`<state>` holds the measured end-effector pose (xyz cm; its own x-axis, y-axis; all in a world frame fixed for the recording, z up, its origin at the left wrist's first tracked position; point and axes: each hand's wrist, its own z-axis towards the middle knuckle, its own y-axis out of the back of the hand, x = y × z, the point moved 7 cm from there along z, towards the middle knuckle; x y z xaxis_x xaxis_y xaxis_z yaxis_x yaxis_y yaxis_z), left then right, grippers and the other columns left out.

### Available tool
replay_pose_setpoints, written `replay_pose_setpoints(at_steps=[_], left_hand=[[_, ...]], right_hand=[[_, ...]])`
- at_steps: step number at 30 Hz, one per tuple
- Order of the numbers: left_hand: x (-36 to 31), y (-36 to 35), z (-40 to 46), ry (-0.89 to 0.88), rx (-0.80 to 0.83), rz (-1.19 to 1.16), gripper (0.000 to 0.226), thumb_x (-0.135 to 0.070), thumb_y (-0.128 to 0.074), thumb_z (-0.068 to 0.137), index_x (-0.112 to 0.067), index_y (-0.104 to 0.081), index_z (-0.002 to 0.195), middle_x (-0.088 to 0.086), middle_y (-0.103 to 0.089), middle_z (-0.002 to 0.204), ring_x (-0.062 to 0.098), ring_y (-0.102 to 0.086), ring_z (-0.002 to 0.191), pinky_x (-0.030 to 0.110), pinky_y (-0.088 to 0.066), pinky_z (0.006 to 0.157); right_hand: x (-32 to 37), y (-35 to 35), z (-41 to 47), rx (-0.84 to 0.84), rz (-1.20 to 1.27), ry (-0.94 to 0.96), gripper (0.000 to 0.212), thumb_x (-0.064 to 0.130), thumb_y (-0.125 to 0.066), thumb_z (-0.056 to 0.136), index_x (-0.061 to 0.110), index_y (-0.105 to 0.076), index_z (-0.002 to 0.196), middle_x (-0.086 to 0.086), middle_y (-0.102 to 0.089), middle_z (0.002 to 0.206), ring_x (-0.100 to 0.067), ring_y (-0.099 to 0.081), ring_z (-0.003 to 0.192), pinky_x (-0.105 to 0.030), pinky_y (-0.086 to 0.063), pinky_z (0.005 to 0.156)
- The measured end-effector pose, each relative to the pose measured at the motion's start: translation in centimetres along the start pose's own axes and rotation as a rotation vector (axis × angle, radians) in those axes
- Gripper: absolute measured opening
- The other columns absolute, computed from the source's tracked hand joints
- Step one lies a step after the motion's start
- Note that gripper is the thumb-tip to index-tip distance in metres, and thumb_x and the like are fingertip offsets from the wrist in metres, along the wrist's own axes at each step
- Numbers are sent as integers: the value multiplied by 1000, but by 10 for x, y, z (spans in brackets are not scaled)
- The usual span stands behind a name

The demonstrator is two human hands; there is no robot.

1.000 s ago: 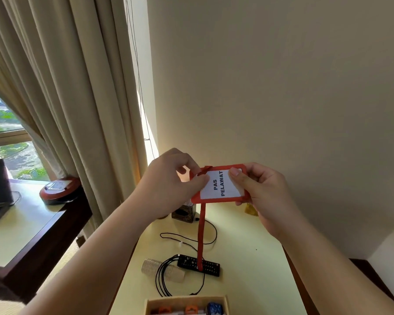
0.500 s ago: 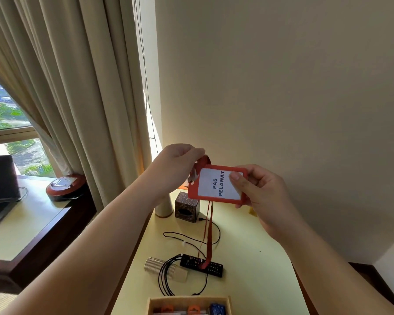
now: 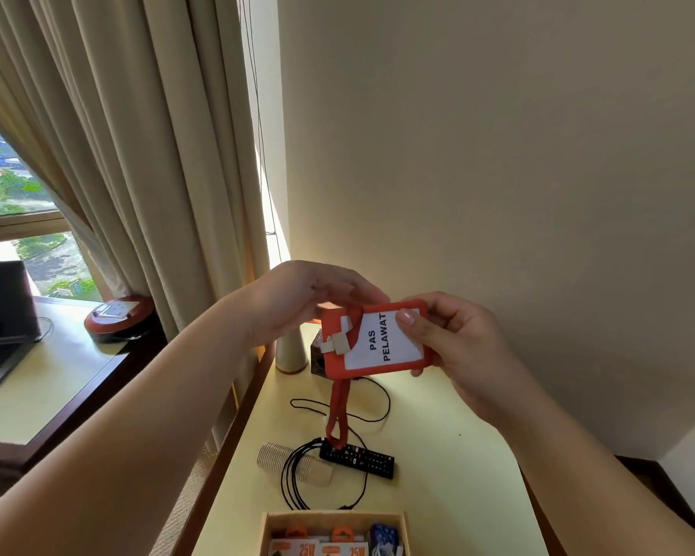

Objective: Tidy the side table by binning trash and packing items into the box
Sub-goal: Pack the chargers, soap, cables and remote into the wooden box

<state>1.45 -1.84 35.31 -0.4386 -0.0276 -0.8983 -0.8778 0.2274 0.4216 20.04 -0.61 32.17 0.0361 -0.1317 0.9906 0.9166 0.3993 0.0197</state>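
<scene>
My right hand [image 3: 454,339] pinches a red badge holder [image 3: 378,341] with a white "PAS PELAWAT" card, held up above the side table [image 3: 450,455]. My left hand [image 3: 301,300] holds the red lanyard [image 3: 338,411] at the holder's top left corner, where the strap lies folded over the clip. The rest of the strap hangs down in a loop to the black remote [image 3: 358,459]. An open wooden box [image 3: 334,517] with orange-labelled packets and a blue item sits at the table's near edge.
On the table lie a tipped paper cup [image 3: 293,467], a coiled black cable [image 3: 297,479], a small brown cube [image 3: 318,355] and a cream cylinder base [image 3: 291,353]. Curtains hang at left; a desk with a laptop [image 3: 1,311] and a red round socket unit [image 3: 117,317] stands left.
Both hands have kept hold of the badge. My left hand has wrapped the lanyard's upper part over the holder's corner, so the strap now hangs shorter as a loop.
</scene>
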Motion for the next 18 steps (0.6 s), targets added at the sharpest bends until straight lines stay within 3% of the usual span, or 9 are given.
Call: replay_pose_setpoints(at_steps=[3,5,7,11,14,18], left_hand=[[19,-7,-8,-64,227,-343,37,-17,-40,106,1,-70,116,20,-70,112,34,-65,110,44,-51,96],[24,-8,-5,-121,313,-385,31,-27,-53,101,-4,-72,107,19,-68,108,36,-60,109,44,-47,95],[22,-11,-7,-181,396,-424,26,-35,-69,95,-10,-74,100,15,-70,106,34,-62,111,39,-53,91],[17,-4,-10,-281,367,-538,17,-31,-76,92,-14,-76,94,8,-72,98,32,-65,107,36,-58,86],[6,11,-11,-349,161,-448,17,-31,-80,88,-16,-78,95,5,-74,94,26,-70,97,34,-59,82],[-23,35,-26,-625,-491,140,12,-23,-76,93,-22,-79,105,-5,-76,97,20,-71,98,32,-58,85]], right_hand=[[2,-2,-1,30,75,-33,36,31,-72,86,5,-73,111,-16,-78,98,-27,-72,80,-28,-53,55],[4,-2,-2,53,110,-60,36,29,-71,86,3,-72,111,-18,-77,97,-27,-70,79,-27,-52,52],[4,-3,-3,81,154,-93,32,26,-70,86,3,-72,109,-19,-76,96,-25,-68,76,-25,-51,49],[4,-6,-3,111,261,-167,33,22,-70,87,1,-73,112,-22,-76,99,-22,-66,72,-21,-48,44],[0,-10,-5,114,292,-226,37,21,-71,86,-2,-72,116,-22,-76,100,-19,-65,67,-20,-48,43],[-4,-13,-6,87,348,-260,32,21,-71,87,0,-72,111,-20,-77,98,-16,-66,67,-19,-51,45]])
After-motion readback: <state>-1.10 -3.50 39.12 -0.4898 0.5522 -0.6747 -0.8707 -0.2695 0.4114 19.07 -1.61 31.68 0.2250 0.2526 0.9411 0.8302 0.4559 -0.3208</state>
